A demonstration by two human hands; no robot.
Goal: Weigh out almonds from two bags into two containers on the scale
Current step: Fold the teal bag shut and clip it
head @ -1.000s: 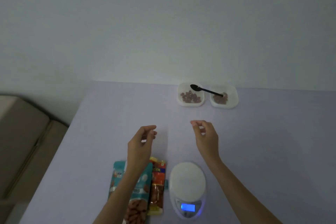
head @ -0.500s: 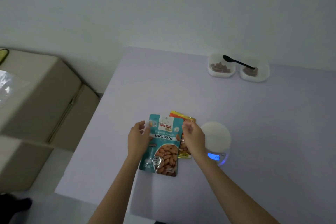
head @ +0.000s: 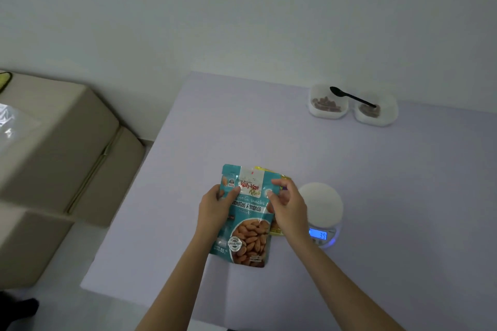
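Note:
A teal bag of roasted almonds (head: pixel 248 234) lies at the table's front, over most of a yellow-orange bag (head: pixel 278 227) beneath it. My left hand (head: pixel 215 208) grips the teal bag's left edge, thumb on its front. My right hand (head: pixel 289 203) pinches its upper right part. A white round scale (head: pixel 324 208) with a lit blue display stands just right of the bags, nothing on its pan. Two white containers, the left one (head: pixel 328 113) and the right one (head: pixel 387 115), sit at the far edge with almonds inside. A black spoon (head: pixel 351 95) lies across them.
The pale lilac table (head: pixel 376 169) ends at the wall behind the containers. Cardboard boxes (head: pixel 59 148) stand off the table's left side, one with clear plastic on top.
Both hands dropped from mid-air above the table onto the teal bag and took hold of it. The view swung down and left, bringing the boxes into sight.

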